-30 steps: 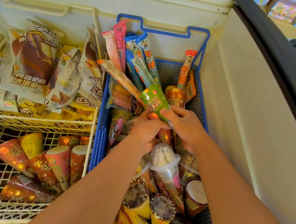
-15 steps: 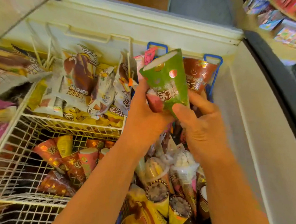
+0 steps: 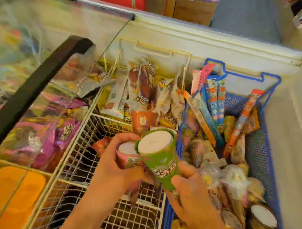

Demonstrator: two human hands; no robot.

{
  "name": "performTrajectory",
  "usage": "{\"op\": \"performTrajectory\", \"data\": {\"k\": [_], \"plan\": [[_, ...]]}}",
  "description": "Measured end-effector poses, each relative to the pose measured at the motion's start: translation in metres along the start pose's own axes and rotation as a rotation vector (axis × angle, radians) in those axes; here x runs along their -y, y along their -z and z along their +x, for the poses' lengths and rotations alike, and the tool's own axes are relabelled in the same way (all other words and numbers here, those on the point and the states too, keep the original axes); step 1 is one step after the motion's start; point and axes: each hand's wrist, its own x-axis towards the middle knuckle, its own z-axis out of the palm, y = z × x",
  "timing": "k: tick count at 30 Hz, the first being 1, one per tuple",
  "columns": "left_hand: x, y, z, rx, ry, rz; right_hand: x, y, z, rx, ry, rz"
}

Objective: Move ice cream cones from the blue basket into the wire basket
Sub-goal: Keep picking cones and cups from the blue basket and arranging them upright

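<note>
I hold a bunch of wrapped ice cream cones above the white wire basket. My right hand grips the green cone by its lower part, white lid towards me. My left hand is closed on a pink cone, which touches the green one. A brown-orange cone sticks up just behind them; which hand holds it I cannot tell. The blue basket on the right is full of cones, cups and long ice lollies. More cones lie in the wire basket, mostly hidden under my hands.
All this sits inside a white chest freezer. Its sliding glass lid with a black frame covers the left part, with purple and orange packs beneath. Bagged ice creams stand in the far wire compartment. Shop shelves show at top right.
Both hands have carried the cones from over the blue basket leftwards and down, to above the wire basket. The view has swung left, bringing the glass lid into sight.
</note>
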Motion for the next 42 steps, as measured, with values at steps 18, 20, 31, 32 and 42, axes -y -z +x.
{"op": "performTrajectory", "data": {"k": [18, 20, 31, 32, 42], "plan": [[0.048, 0.083, 0.032, -0.368, 0.353, -0.399, -0.073, -0.070, 0.058, -0.085, -0.404, -0.182], [0.052, 0.083, 0.040, -0.391, 0.379, -0.498, -0.079, -0.072, 0.069, -0.125, -0.451, -0.214], [0.063, 0.091, 0.068, -0.496, 0.459, -0.477, -0.097, -0.040, 0.089, -0.179, -0.540, -0.346], [0.065, 0.093, 0.071, -0.519, 0.436, -0.430, -0.098, -0.036, 0.090, -0.185, -0.551, -0.356], [0.072, 0.102, 0.080, -0.647, 0.438, -0.197, -0.104, -0.033, 0.084, -0.228, -0.527, -0.395]]}}
